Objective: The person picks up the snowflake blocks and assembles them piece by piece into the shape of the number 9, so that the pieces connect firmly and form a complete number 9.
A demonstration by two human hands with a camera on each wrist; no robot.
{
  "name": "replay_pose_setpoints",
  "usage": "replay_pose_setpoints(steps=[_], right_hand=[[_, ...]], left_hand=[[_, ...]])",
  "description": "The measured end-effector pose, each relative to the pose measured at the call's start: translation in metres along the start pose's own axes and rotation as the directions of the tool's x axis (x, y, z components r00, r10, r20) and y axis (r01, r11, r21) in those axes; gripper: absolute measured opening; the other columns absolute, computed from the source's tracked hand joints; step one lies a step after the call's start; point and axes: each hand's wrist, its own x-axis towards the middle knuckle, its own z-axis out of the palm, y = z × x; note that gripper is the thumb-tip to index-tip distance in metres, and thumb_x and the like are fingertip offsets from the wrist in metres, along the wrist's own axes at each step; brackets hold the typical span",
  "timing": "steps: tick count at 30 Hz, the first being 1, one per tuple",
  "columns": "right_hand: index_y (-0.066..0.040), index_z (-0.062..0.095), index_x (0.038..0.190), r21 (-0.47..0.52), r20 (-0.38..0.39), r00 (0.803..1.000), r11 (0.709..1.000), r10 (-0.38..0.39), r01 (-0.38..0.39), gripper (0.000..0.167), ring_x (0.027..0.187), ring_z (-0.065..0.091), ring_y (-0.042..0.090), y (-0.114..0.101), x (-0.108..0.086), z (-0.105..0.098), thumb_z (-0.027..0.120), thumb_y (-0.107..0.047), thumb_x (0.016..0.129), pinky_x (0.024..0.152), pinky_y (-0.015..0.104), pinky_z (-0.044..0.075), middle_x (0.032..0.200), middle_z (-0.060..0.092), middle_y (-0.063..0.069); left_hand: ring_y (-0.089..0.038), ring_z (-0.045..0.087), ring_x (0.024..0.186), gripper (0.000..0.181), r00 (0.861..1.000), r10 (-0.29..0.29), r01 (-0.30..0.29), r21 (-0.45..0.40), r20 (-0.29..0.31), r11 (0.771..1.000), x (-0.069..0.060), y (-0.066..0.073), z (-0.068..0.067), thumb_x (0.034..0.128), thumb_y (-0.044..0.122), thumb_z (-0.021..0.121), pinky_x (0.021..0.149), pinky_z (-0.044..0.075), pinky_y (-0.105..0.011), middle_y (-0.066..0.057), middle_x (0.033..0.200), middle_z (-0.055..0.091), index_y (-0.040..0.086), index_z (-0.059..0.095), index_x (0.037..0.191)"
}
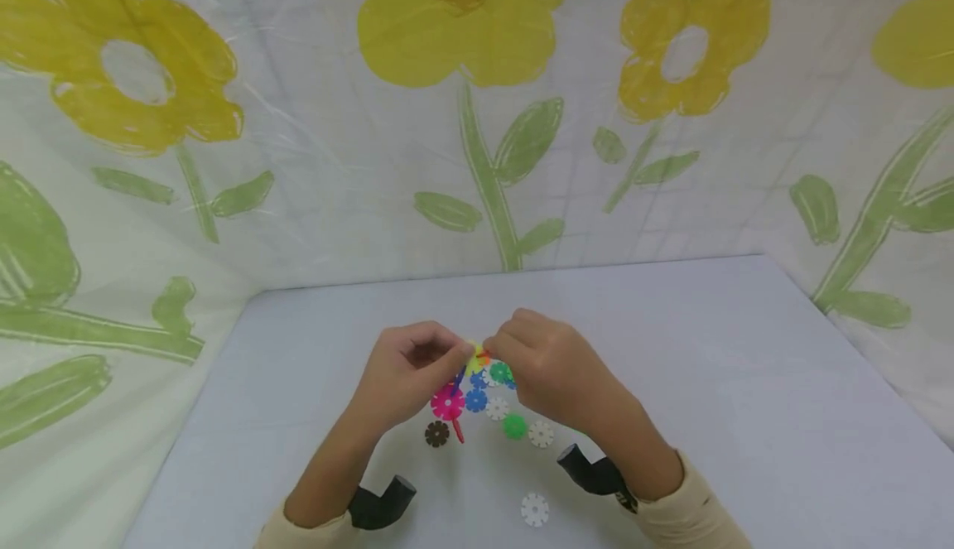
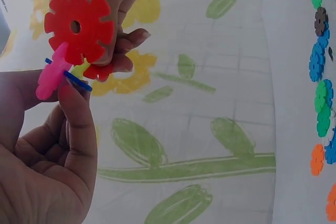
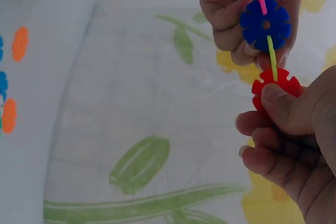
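Note:
A linked chain of notched plastic discs hangs between both hands above the table. My left hand (image 1: 410,375) pinches the dark blue disc (image 3: 257,32) between thumb and fingers. My right hand (image 1: 547,367) pinches a red disc (image 3: 287,81) at the chain's end, thumb flat on its face. Between these two discs, slotted into both, is a yellow disc (image 3: 272,56), seen edge-on in the right wrist view. From the blue disc's other side hangs a pink disc (image 1: 448,403), joined to another red disc (image 2: 94,24) at the lower end.
Loose notched discs lie on the pale table (image 1: 298,416) below the hands, among them a brown disc (image 1: 436,434), a blue disc (image 1: 475,401), a green disc (image 1: 514,426) and a white disc (image 1: 534,510). A flower-printed curtain (image 1: 335,201) stands behind. Black mounts (image 1: 383,506) sit at the wrists.

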Motion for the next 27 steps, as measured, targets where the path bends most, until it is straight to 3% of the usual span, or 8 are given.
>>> replay_pose_setpoints(steps=[5, 10, 13, 15, 18, 22, 25, 27], right_hand=[[-0.003, 0.071, 0.091, 0.0, -0.042, 0.999, 1.0, 0.01, -0.01, 0.029, 0.074, 0.06, 0.017, 0.0, 0.002, 0.007, 0.089, 0.004, 0.068, 0.069, 0.02, 0.054, 0.082, 0.068, 0.004], [-0.001, 0.069, 0.105, 0.161, -0.048, 0.996, 0.984, 0.081, -0.072, 0.027, 0.083, 0.062, 0.018, 0.002, 0.007, 0.022, 0.079, 0.005, 0.081, 0.074, 0.019, 0.053, 0.091, 0.068, 0.006], [-0.001, 0.065, 0.12, 0.25, 0.031, 0.982, 0.949, 0.188, -0.189, 0.038, 0.09, 0.064, 0.018, 0.006, 0.006, 0.032, 0.079, -0.003, 0.085, 0.078, 0.022, 0.055, 0.103, 0.069, 0.007], [-0.002, 0.064, 0.124, 0.252, 0.138, 0.96, 0.929, 0.242, -0.27, 0.039, 0.098, 0.065, 0.019, 0.009, 0.004, 0.04, 0.078, -0.006, 0.088, 0.085, 0.026, 0.055, 0.11, 0.069, 0.007], [-0.005, 0.066, 0.121, 0.212, 0.367, 0.896, 0.916, 0.249, -0.341, 0.031, 0.108, 0.063, 0.02, 0.009, 0.0, 0.057, 0.074, -0.009, 0.092, 0.094, 0.031, 0.052, 0.116, 0.068, 0.005], [-0.009, 0.061, 0.131, 0.162, 0.635, 0.748, 0.912, 0.195, -0.376, 0.036, 0.131, 0.051, 0.023, -0.001, -0.008, 0.091, 0.068, -0.014, 0.097, 0.106, 0.034, 0.043, 0.137, 0.059, 0.008], [-0.016, 0.051, 0.141, 0.078, 0.732, 0.648, 0.92, 0.209, -0.385, 0.045, 0.144, 0.035, 0.027, -0.009, -0.016, 0.113, 0.065, -0.023, 0.099, 0.113, 0.042, 0.034, 0.154, 0.043, 0.01], [-0.019, 0.047, 0.145, 0.014, 0.755, 0.612, 0.928, 0.235, -0.373, 0.05, 0.146, 0.031, 0.028, -0.012, -0.02, 0.122, 0.064, -0.028, 0.099, 0.114, 0.046, 0.032, 0.158, 0.037, 0.009]], left_hand=[[-0.02, 0.065, 0.067, 0.007, 0.999, 0.023, -0.024, -0.022, -0.03, 0.999, 0.002, -0.004, 0.001, 0.0934, 0.011, 0.071, 0.062, 0.057, -0.028, -0.002, 0.081, 0.069, 0.004, 0.073, 0.093], [-0.021, 0.063, 0.07, 0.008, 0.999, 0.016, -0.017, -0.023, -0.042, 1.0, 0.004, -0.01, -0.005, 0.0977, 0.013, 0.065, 0.063, 0.056, -0.028, -0.004, 0.081, 0.064, 0.005, 0.067, 0.094], [-0.022, 0.065, 0.075, 0.009, 0.999, 0.012, -0.013, -0.043, -0.038, 0.999, 0.005, -0.01, -0.012, 0.101, 0.012, 0.06, 0.068, 0.057, -0.028, -0.007, 0.086, 0.064, 0.004, 0.062, 0.1], [-0.022, 0.068, 0.078, 0.01, 0.999, 0.011, -0.014, -0.065, -0.053, 0.998, 0.004, -0.007, -0.018, 0.1024, 0.012, 0.057, 0.069, 0.058, -0.028, -0.01, 0.089, 0.066, 0.002, 0.059, 0.104], [-0.026, 0.069, 0.078, 0.013, 0.996, 0.008, -0.017, -0.098, -0.084, 0.995, 0.005, -0.002, -0.024, 0.1045, 0.013, 0.053, 0.068, 0.058, -0.028, -0.013, 0.09, 0.067, 0.0, 0.056, 0.106], [-0.03, 0.065, 0.075, 0.016, 0.996, -0.005, -0.004, -0.109, -0.086, 0.994, 0.004, 0.0, -0.026, 0.1069, 0.015, 0.047, 0.063, 0.055, -0.026, -0.015, 0.085, 0.059, 0.0, 0.052, 0.106], [-0.028, 0.062, 0.071, 0.018, 0.997, -0.038, 0.03, -0.122, -0.063, 0.992, 0.004, -0.001, -0.025, 0.108, 0.018, 0.043, 0.06, 0.053, -0.026, -0.016, 0.082, 0.053, 0.001, 0.049, 0.107], [-0.026, 0.059, 0.067, 0.019, 0.997, -0.067, 0.061, -0.125, -0.046, 0.99, 0.004, -0.001, -0.023, 0.1084, 0.02, 0.042, 0.058, 0.05, -0.025, -0.016, 0.081, 0.05, 0.001, 0.047, 0.108]])
